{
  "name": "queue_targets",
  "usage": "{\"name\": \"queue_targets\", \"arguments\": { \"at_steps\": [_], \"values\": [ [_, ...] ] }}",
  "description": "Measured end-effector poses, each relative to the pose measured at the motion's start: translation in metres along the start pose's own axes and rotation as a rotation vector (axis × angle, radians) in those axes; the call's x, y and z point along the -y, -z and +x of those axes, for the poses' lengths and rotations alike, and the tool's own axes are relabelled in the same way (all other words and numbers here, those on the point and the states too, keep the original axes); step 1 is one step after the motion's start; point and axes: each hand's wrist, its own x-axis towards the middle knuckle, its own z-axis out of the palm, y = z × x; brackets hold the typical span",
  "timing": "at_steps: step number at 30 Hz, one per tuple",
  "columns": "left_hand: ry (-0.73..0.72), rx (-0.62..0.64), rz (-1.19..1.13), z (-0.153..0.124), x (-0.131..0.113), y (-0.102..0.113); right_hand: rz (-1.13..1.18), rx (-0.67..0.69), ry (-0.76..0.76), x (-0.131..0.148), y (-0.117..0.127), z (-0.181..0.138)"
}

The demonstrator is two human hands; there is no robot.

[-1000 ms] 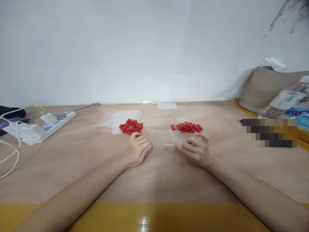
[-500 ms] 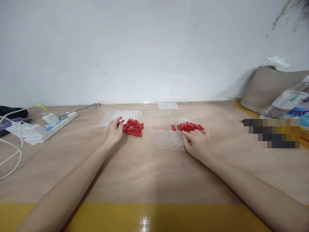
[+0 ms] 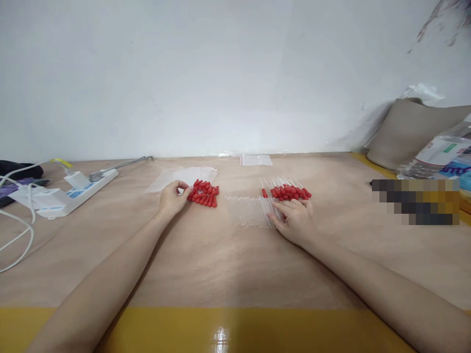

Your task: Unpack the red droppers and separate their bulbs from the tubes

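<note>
My left hand point(image 3: 172, 197) rests at the left edge of a pile of small red rubber caps point(image 3: 204, 193), its fingers curled and pinching at one cap. My right hand point(image 3: 295, 220) lies on the right end of a row of clear glass tubes point(image 3: 250, 211), fingers bent over the tubes. Behind it sits a second heap, tubes fitted with red caps point(image 3: 289, 191). Clear plastic bags point(image 3: 186, 175) lie flat behind the left pile.
A white power strip point(image 3: 69, 193) with plugs and cables is at the far left. A small clear bag point(image 3: 256, 160) lies by the wall. At the right stand a grey cushion point(image 3: 408, 130) and a water bottle point(image 3: 437, 152).
My left hand moved from beside the glass tubes out to the left edge of the red cap pile. My right hand shifted slightly onto the tubes' right end.
</note>
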Motion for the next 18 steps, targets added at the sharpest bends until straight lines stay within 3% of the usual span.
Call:
{"name": "queue_targets", "arguments": {
  "at_steps": [4,8,13,18],
  "values": [
    [-0.057,-0.117,-0.005,-0.003,-0.005,0.003,0.01,0.009,0.014,0.001,0.0,-0.001],
    [-0.201,-0.202,-0.024,-0.012,-0.031,0.003,0.006,0.036,0.029,0.002,0.0,-0.001],
    [-0.373,0.093,0.013,-0.017,-0.09,-0.014,-0.005,0.075,0.043,0.002,0.0,-0.001],
    [-0.157,0.486,0.093,-0.007,-0.152,-0.049,0.006,0.071,0.042,0.002,0.001,-0.001]
  ]
}}
